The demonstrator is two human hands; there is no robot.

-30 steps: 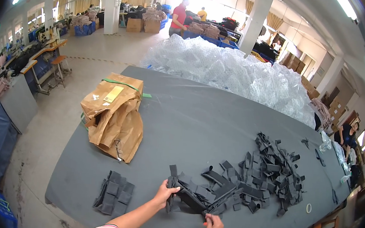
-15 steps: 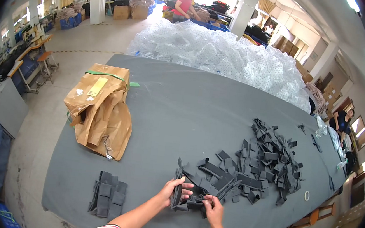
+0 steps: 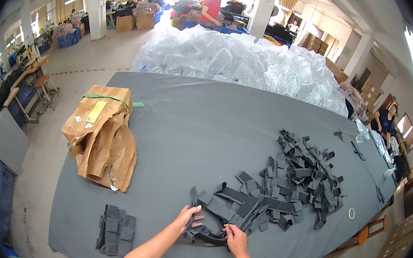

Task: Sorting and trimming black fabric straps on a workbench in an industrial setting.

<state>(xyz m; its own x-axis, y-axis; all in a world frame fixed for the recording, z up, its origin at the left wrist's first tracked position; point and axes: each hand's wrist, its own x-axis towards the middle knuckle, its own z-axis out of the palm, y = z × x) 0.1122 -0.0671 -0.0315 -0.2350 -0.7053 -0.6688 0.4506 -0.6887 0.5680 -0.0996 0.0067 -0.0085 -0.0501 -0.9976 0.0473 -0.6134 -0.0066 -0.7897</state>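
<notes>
My left hand (image 3: 188,220) is wrapped round a bunch of dark grey fabric strips (image 3: 193,197) near the table's front edge. My right hand (image 3: 235,238) pinches the end of another dark grey strip (image 3: 208,237), which curves across to the left hand. Just beyond both hands lies a loose pile of the same strips (image 3: 306,176), spreading to the far right. Some strips of the heap lie against the ones I hold. A neat stack of strips (image 3: 117,232) lies to the left of my left forearm.
The grey-covered table (image 3: 177,126) bears a torn brown paper bag (image 3: 103,139) at left. A white ring (image 3: 351,213) lies near the right edge. Clear plastic bags (image 3: 242,63) are heaped beyond the table. One person (image 3: 211,7) stands behind them, another (image 3: 385,121) at far right.
My right hand has drawn the strip taut toward the left hand's bunch, both hands staying close together. The head view has shifted slightly. The person in red has straightened up.
</notes>
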